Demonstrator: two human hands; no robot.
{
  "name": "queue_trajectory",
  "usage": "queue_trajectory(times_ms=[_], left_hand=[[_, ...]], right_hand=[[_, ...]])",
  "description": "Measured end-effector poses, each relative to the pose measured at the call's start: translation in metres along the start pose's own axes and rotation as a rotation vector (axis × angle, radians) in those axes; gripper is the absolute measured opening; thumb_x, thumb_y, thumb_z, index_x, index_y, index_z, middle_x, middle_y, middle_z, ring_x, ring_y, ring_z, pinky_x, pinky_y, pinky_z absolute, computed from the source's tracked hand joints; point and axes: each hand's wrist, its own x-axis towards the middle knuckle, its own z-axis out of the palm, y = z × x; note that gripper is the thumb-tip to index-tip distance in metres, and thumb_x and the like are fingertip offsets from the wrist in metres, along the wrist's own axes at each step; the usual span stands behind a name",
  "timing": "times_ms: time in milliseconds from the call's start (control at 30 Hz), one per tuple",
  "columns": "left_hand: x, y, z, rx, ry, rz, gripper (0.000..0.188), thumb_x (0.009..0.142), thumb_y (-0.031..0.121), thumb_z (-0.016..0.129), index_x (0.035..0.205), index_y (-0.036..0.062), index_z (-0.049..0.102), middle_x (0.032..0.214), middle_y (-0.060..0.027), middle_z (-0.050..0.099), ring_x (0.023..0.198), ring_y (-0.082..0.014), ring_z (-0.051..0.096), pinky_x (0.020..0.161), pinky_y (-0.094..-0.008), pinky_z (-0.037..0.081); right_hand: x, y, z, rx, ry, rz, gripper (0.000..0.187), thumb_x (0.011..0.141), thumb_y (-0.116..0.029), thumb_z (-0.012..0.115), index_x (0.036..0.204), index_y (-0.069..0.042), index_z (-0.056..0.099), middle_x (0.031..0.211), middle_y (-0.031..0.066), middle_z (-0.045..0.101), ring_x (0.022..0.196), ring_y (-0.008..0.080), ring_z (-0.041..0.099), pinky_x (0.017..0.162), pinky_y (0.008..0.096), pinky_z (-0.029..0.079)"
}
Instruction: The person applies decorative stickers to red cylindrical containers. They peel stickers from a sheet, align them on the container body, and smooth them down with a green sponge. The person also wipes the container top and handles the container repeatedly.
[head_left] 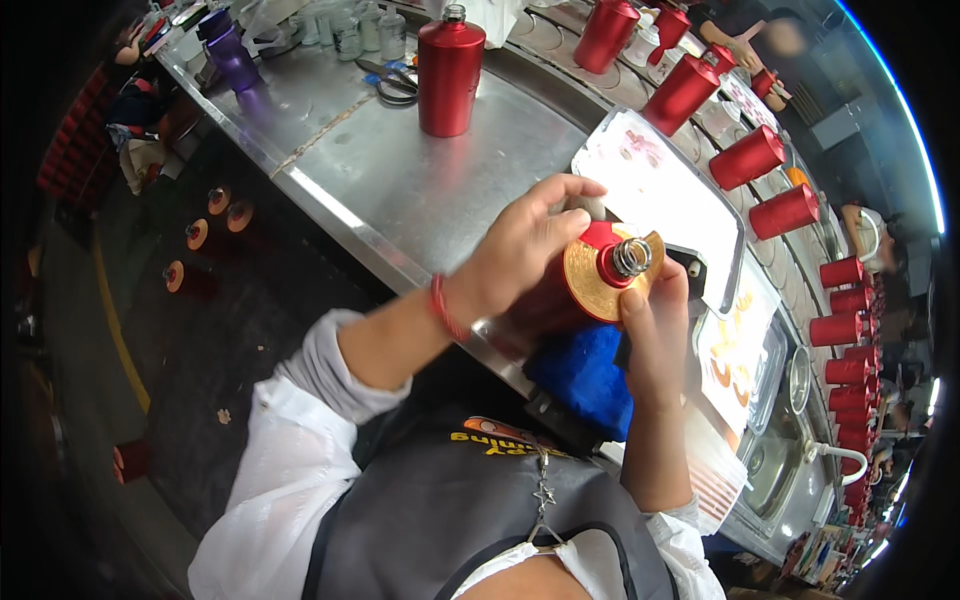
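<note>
Red bottle point(545, 295) was right by desk's point(370, 170) near edge, kinda tilted, between left fingers point(570, 187) and right fingers point(637, 312). Right ones clamped on gold collar point(590, 282), thumb on top. Left ones curled near shoulder point(600, 236), couldn't tell if clamped. Silvery threaded mouth point(632, 257), collar flat, shiny, gap showed red.

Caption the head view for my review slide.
Left hand and right hand on a red bottle, its shoulder partly covered by a gold collar, at a metal worktable.

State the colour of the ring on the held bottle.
The ring is gold; head view best.
</note>
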Motion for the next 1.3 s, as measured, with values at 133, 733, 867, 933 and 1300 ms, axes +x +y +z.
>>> queue_trajectory(times_ms=[133, 733, 867, 933, 1300], left_hand=[[-0.053, -0.022, 0.027, 0.948, 0.209, 0.623, 0.062, 0.095, 0.032, 0.068, 0.144, 0.0035, 0.042, 0.142, -0.0233, 0.049, 0.133, -0.0498, 0.043, 0.110, -0.0582, 0.033], [-0.042, -0.031, -0.025, 0.518, 0.217, 0.684, 0.046, 0.103, 0.019, 0.058, 0.139, 0.0032, 0.035, 0.144, -0.0213, 0.041, 0.145, -0.0406, 0.030, 0.118, -0.0527, 0.027], [-0.027, -0.023, -0.016, 0.140, 0.343, 0.588, 0.046, 0.102, 0.024, 0.059, 0.134, -0.0001, 0.036, 0.134, -0.0203, 0.042, 0.130, -0.0306, 0.043, 0.112, -0.0401, 0.033], [-0.024, -0.023, -0.018, 0.226, 0.348, 0.577, 0.046, 0.100, 0.014, 0.058, 0.136, 0.0009, 0.032, 0.132, -0.0162, 0.041, 0.124, -0.0238, 0.043, 0.111, -0.0384, 0.034], [-0.017, -0.022, -0.045, 0.014, 0.135, 0.571, 0.053, 0.095, 0.001, 0.057, 0.140, 0.0059, 0.030, 0.138, -0.0137, 0.042, 0.130, -0.0229, 0.043, 0.114, -0.0402, 0.033]], right_hand=[[0.013, 0.004, 0.016, -0.004, 0.031, -0.027, 0.048, 0.096, -0.020, 0.067, 0.135, 0.001, 0.049, 0.119, 0.0070, 0.059, 0.111, 0.0143, 0.052, 0.101, 0.0299, 0.041], [0.045, 0.001, 0.055, 0.036, 0.075, -0.056, 0.028, 0.094, -0.020, 0.073, 0.107, -0.003, 0.056, 0.111, 0.0068, 0.061, 0.111, 0.0149, 0.053, 0.102, 0.0307, 0.040], [0.051, 0.012, 0.060, -0.026, 0.086, -0.132, 0.022, 0.096, -0.018, 0.071, 0.103, -0.003, 0.056, 0.114, 0.0074, 0.060, 0.111, 0.0152, 0.052, 0.102, 0.0303, 0.039], [0.050, 0.008, 0.065, 0.045, 0.107, -0.121, 0.020, 0.097, -0.016, 0.070, 0.101, -0.003, 0.056, 0.113, 0.0073, 0.059, 0.110, 0.0145, 0.052, 0.101, 0.0298, 0.039], [0.046, 0.002, 0.081, -0.073, 0.173, -0.209, 0.022, 0.095, -0.008, 0.067, 0.114, -0.001, 0.058, 0.109, 0.0057, 0.055, 0.103, 0.0143, 0.053, 0.093, 0.0294, 0.044]])
